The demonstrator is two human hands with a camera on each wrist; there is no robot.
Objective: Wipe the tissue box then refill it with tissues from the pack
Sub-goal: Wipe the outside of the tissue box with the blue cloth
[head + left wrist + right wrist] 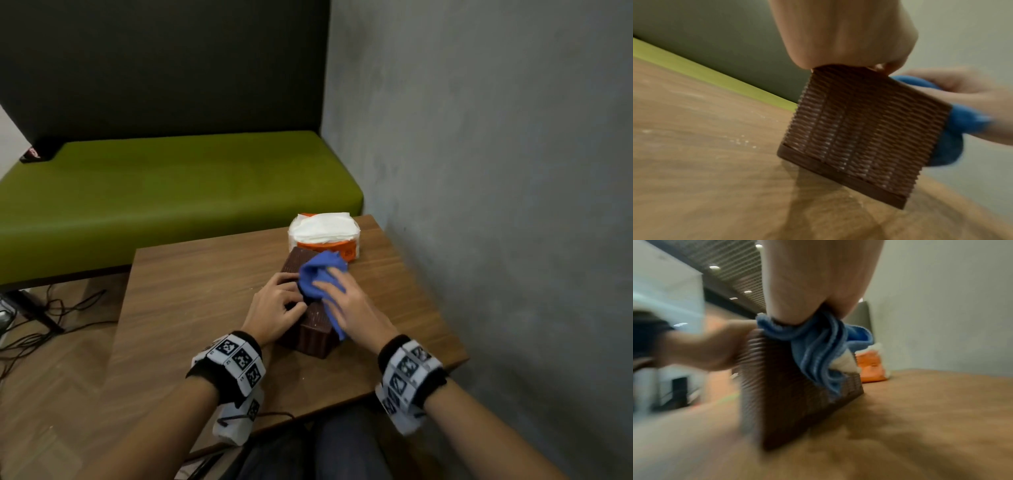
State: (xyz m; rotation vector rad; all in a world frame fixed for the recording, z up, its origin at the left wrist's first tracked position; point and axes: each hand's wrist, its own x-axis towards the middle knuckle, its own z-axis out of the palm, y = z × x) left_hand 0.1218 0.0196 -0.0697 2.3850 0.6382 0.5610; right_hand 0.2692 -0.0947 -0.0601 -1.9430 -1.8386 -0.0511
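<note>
A brown woven tissue box (pixel 313 330) (pixel 859 129) (pixel 789 402) stands on the wooden table (pixel 205 291). My left hand (pixel 286 299) (pixel 849 48) grips its top edge on the left side with curled fingers. My right hand (pixel 337 294) (pixel 818 288) holds a bunched blue cloth (pixel 320 270) (pixel 966 120) (pixel 818 356) against the box's top and right side. Just behind the box sits the tissue pack (pixel 325 236) (pixel 871 368), orange with white tissues showing on top. The box's opening is hidden under the hands and cloth.
A grey wall (pixel 479 171) runs close along the table's right side. Behind the table is a green bench (pixel 171 192). Cables (pixel 51 308) lie on the wood floor to the left. White crumbs (pixel 740 142) dot the tabletop left of the box.
</note>
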